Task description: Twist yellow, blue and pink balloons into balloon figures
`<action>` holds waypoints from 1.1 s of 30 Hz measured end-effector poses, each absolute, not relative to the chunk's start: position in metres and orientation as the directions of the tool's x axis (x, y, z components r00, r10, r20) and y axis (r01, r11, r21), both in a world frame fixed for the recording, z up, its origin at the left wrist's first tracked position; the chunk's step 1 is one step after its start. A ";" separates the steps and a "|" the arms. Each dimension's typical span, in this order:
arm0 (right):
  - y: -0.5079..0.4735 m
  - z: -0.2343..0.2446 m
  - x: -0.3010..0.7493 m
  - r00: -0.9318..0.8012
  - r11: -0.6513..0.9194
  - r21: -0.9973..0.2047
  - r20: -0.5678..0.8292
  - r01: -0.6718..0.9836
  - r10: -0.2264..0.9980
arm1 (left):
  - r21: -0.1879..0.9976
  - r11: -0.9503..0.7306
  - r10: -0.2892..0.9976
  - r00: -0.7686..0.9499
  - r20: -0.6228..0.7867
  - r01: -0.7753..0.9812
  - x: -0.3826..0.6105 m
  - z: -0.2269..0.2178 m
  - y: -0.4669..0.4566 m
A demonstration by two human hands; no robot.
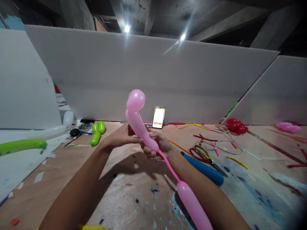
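Observation:
A long pink modelling balloon point(137, 125) is held up in front of me, with a round bubble at its top end. My left hand point(126, 135) grips its middle section from the left, thumb lying across it. Lower down, my right hand point(160, 143) has its fingers wrapped round the same section from the right. Below my right hand the balloon narrows to a thin, uninflated-looking stretch. It then swells into another long segment that runs past my right forearm and out of the bottom of the view.
Behind my hands a lit phone point(158, 117) leans against the white panel point(168, 76). To the right lie scissors point(208, 159), a blue balloon pump point(203, 169), loose uninflated balloons and a red balloon shape point(236, 126). Green balloon shapes point(98, 132) lie at left.

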State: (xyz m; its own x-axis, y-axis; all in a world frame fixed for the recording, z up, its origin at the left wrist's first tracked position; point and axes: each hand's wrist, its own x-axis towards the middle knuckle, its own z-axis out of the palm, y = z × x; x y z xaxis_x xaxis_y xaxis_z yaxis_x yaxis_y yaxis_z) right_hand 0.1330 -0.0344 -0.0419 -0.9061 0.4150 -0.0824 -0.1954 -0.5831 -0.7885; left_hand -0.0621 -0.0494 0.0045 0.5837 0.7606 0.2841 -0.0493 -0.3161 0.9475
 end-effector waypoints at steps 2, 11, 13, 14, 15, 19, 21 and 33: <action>-0.036 -0.042 0.131 -0.894 -0.603 -0.773 -0.111 -0.197 0.434 | 0.936 -0.344 0.783 0.530 0.325 -0.066 -0.061 0.003 -0.049; -0.053 -0.024 0.118 -0.619 -0.120 -0.989 -0.041 -0.087 0.784 | 0.913 -0.393 0.904 0.226 0.362 0.107 -0.045 -0.003 -0.048; -0.055 -0.025 0.117 -0.493 0.173 -0.982 0.114 0.076 0.862 | 0.914 -0.382 0.918 0.176 0.356 0.141 -0.040 -0.006 -0.047; -0.056 -0.026 0.116 -0.427 0.316 -0.930 0.213 0.187 0.879 | 0.916 -0.376 0.923 0.150 0.355 0.142 -0.037 -0.009 -0.046; -0.056 -0.029 0.116 -0.365 0.426 -0.854 0.310 0.299 0.878 | 0.919 -0.369 0.927 0.125 0.353 0.138 -0.034 -0.011 -0.045; -0.059 -0.036 0.117 -0.293 0.569 -0.616 0.496 0.545 0.817 | 0.942 -0.324 0.943 0.105 0.315 0.085 -0.028 -0.018 -0.042; -0.059 -0.036 0.118 -0.301 0.582 -0.593 0.509 0.556 0.806 | 0.959 -0.278 0.947 0.180 0.265 0.052 -0.028 -0.020 -0.041; -0.038 -0.028 0.134 -0.524 0.045 -0.999 0.043 -0.008 0.851 | 0.784 -0.124 0.960 0.126 0.250 -0.608 -0.029 -0.019 -0.038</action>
